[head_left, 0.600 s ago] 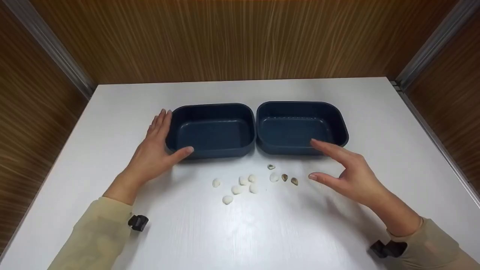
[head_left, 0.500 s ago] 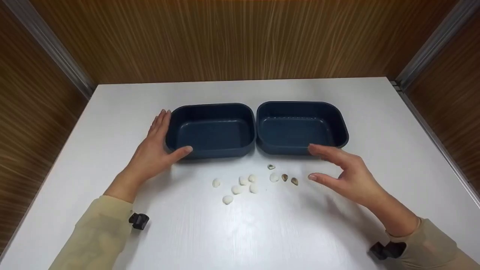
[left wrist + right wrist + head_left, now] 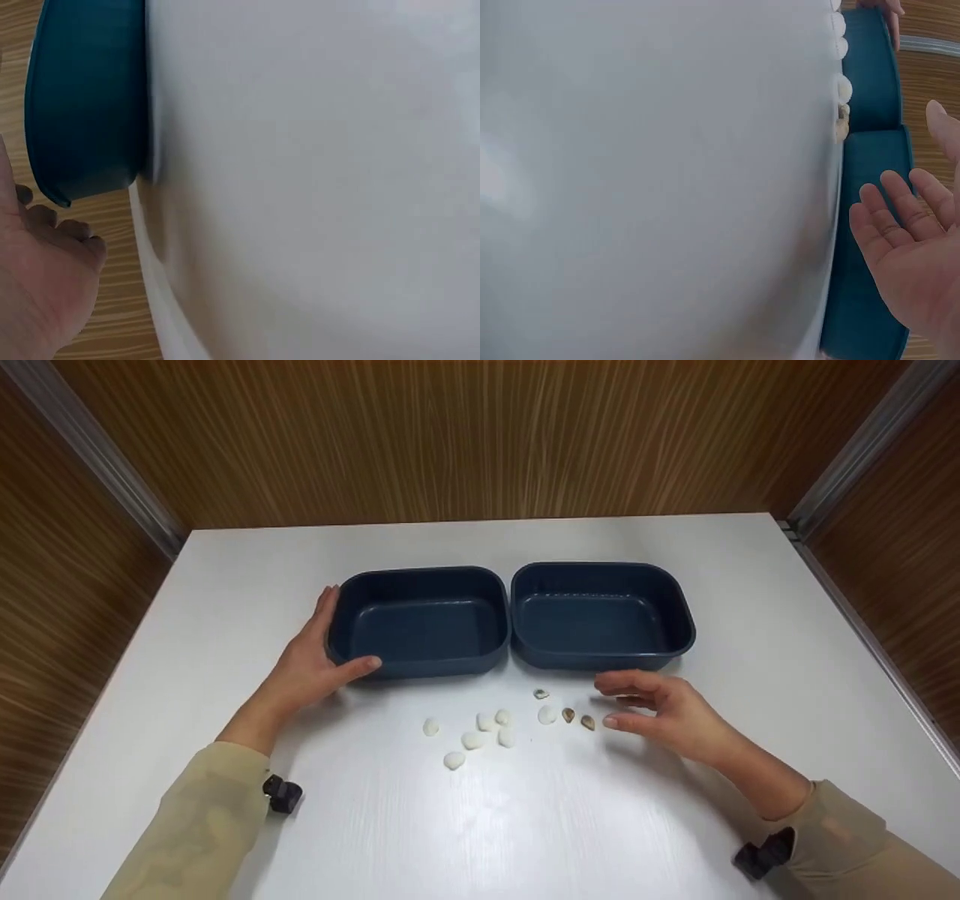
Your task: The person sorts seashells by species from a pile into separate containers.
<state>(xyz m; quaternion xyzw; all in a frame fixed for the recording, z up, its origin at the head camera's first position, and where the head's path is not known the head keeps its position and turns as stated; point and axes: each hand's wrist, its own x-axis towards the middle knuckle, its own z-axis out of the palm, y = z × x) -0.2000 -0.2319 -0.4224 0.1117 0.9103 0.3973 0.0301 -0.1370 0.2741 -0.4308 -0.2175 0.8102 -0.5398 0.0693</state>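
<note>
Two dark blue rectangular bins stand side by side in the head view, the left bin [image 3: 420, 666] and the right bin [image 3: 600, 660]. My left hand [image 3: 304, 664] rests at the left bin's near left corner, fingers along its side and thumb at the front rim. My right hand [image 3: 675, 716] is spread in front of the right bin, thumb and fingers apart and nothing between them. Just left of its thumb tip lies a small brown shell [image 3: 588, 722], with another brown shell [image 3: 568, 715] beside it. A greyish shell [image 3: 541, 694] lies nearer the bins.
Several small white shells [image 3: 472, 740] are scattered on the white table [image 3: 450, 840] before the left bin. One white shell [image 3: 547, 715] lies beside the brown ones. A wood-grain panel [image 3: 480, 442] rises behind the table, with others at both sides.
My right hand has moved left and down toward the brown shells, away from the right bin's rim, its fingers drawing closer to the thumb. My left hand stays at the left bin, shifting only slightly.
</note>
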